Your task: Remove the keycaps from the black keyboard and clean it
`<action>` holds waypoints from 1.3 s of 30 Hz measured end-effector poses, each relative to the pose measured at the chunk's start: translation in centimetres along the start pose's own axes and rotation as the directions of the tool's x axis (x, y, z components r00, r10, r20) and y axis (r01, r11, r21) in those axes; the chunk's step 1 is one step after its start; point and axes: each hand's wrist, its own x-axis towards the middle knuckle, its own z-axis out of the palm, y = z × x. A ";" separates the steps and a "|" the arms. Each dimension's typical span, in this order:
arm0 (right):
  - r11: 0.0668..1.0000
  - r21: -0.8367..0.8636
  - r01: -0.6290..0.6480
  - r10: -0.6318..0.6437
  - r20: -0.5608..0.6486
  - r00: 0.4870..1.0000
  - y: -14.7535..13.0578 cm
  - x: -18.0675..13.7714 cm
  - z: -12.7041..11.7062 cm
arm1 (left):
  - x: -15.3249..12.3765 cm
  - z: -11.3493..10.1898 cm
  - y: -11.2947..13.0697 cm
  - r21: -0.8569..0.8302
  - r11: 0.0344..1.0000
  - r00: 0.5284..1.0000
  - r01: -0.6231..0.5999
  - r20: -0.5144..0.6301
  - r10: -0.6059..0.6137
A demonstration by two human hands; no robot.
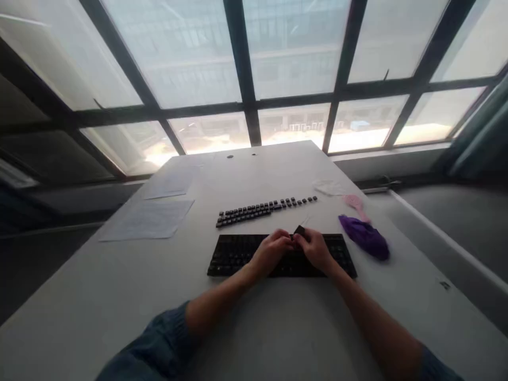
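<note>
A black keyboard (pixel 234 255) lies on the white table (pixel 254 328) in front of me. Both hands hover over its middle, fingers curled and touching each other. My right hand (pixel 317 248) pinches a small dark keycap (pixel 300 230) at its fingertips. My left hand (pixel 273 250) is closed beside it, its fingertips meeting the same spot; what it grips I cannot make out. Behind the keyboard, several loose black keycaps (pixel 262 209) sit in rows.
A purple cloth (pixel 365 236) and a pink brush (pixel 356 203) lie to the right of the keyboard. Sheets of paper (pixel 151 218) rest at the left. A clear plastic piece (pixel 328 187) sits at the far right. Large windows stand behind the table.
</note>
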 end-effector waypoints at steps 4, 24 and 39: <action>1.000 -0.014 0.007 -0.007 -0.020 1.000 -0.4 -0.3 -0.1 | -0.2 0.0 -0.3 0.023 1.000 1.000 -0.005 -0.002 0.005; 0.991 0.111 -0.069 0.070 -0.006 0.998 -0.3 -0.5 0.0 | -0.4 0.0 -0.5 0.197 0.978 0.978 -0.070 -0.180 0.106; 0.925 0.330 -0.189 0.151 0.137 0.979 -1.1 -0.2 -0.9 | -0.2 -0.5 -0.9 -0.017 0.972 0.972 -0.233 -0.049 0.232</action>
